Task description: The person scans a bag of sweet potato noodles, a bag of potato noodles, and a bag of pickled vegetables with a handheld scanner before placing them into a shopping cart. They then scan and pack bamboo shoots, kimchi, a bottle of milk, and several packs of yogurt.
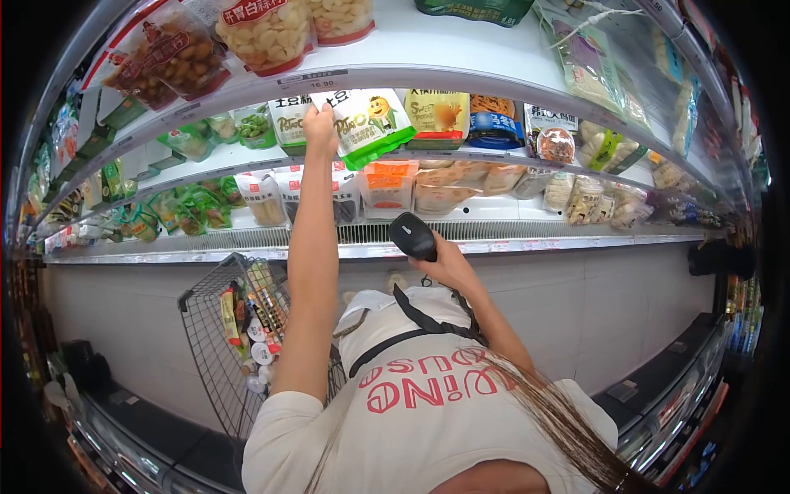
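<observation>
Fridge shelf (494, 86) up front, left hand (320, 123) pinching a potato bag (374, 125) just to its right. Right hand (447, 262)'s wrapped round a black scanner (413, 236), lower down.

Shop, with price-tagged shelves (271, 83) of packets (441, 117)

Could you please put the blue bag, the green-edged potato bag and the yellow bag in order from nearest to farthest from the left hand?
From the left hand:
1. Green-edged potato bag: in its grasp.
2. Yellow bag: on the shelf, just right of the potato bag.
3. Blue bag: right of the yellow bag.
</observation>
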Demonstrator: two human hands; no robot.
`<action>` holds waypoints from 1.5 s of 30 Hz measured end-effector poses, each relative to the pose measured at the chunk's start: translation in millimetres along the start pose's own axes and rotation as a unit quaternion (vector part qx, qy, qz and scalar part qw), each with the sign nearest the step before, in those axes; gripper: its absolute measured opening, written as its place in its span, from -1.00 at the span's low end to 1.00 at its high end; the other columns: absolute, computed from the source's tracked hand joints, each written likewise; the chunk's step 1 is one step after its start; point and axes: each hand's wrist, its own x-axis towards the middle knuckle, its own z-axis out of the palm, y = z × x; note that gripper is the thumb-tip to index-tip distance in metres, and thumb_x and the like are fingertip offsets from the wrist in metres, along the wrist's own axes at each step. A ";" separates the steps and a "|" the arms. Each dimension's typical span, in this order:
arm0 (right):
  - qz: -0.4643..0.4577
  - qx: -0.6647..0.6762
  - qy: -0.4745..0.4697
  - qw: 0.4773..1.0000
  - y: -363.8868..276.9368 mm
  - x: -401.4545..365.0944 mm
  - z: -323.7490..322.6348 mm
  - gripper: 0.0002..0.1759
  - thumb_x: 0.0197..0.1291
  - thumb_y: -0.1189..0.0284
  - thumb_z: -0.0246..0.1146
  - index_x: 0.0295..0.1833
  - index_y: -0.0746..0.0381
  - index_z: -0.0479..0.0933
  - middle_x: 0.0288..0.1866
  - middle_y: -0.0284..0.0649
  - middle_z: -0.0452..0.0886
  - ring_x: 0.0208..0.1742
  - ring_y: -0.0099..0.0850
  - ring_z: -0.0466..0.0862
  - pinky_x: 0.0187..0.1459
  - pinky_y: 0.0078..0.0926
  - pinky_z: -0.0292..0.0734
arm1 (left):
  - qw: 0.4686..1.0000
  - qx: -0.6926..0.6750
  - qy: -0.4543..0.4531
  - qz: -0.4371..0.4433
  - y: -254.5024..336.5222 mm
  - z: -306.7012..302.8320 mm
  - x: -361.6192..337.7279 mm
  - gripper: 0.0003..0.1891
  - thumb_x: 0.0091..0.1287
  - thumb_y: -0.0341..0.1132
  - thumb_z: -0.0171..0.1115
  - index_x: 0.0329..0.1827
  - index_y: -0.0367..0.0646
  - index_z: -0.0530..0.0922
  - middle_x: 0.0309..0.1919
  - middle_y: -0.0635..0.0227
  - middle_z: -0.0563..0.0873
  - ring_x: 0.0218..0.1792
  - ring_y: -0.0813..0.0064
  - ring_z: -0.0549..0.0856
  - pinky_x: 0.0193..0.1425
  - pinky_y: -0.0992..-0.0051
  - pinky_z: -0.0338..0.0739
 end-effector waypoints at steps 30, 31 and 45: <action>-0.120 0.083 -0.157 0.977 -112.4 -46.0 11.1 -0.36 0.03 0.52 0.41 0.27 0.33 0.40 -0.13 -0.08 0.70 -0.19 -0.43 0.69 -0.12 -0.45 0.57 | 0.786 -0.563 -0.253 -0.028 60.2 -72.0 -203.4 -0.67 0.43 -0.12 0.08 -0.02 -0.24 0.49 -0.38 0.37 0.43 -0.26 0.52 0.40 0.05 0.47 0.31; -0.117 0.081 -0.167 0.976 -113.8 -47.4 13.1 -0.36 0.02 0.51 0.42 0.27 0.33 0.41 -0.14 -0.07 0.70 -0.20 -0.40 0.69 -0.12 -0.44 0.57 | 0.783 -0.562 -0.266 -0.020 57.5 -74.6 -201.4 -0.65 0.43 -0.10 0.07 0.00 -0.24 0.48 -0.37 0.35 0.44 -0.25 0.50 0.41 0.06 0.46 0.32; 0.004 0.103 -0.140 0.985 -108.5 -44.6 37.5 -0.57 0.10 0.50 0.45 0.10 0.32 0.56 -0.12 -0.29 0.70 -0.14 -0.59 0.61 -0.07 -0.57 0.51 | 0.957 -0.201 0.120 0.170 24.7 -177.4 -195.2 -0.85 0.47 -0.35 0.08 0.01 -0.16 0.51 -0.23 0.36 0.61 -0.14 0.52 0.61 -0.15 0.54 0.56</action>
